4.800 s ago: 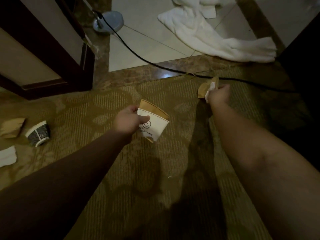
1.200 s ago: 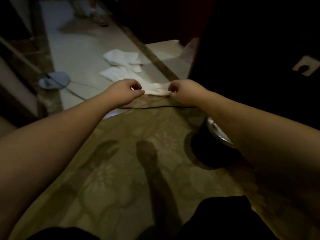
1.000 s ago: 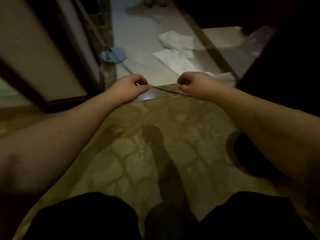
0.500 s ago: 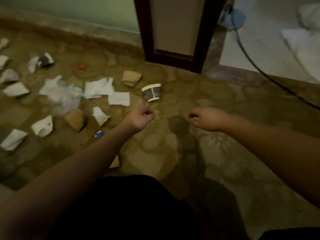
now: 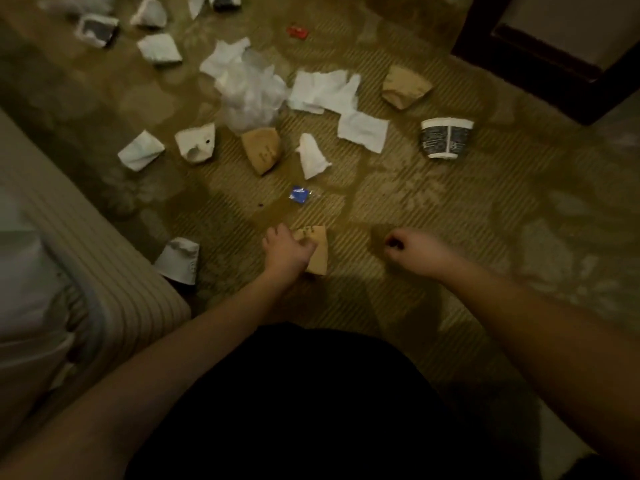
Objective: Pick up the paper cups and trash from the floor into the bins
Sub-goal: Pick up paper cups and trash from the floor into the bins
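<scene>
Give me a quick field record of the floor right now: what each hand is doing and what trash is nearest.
left hand: grips a flattened brown cup on the carpet
right hand: curled, holds nothing
nearest trash: blue wrapper just beyond the left hand
dark printed cup: on its side, far right
bin: not in view

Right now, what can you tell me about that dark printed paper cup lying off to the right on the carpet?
The dark printed paper cup lies on its side on the patterned carpet, apart from both hands. Its body looks dark with pale lettering too blurred to read and one light vertical strip; both ends show white bands. It seems uncrushed. A white napkin lies to its left, a flattened brown cup beyond it. Nothing touches it.
</scene>
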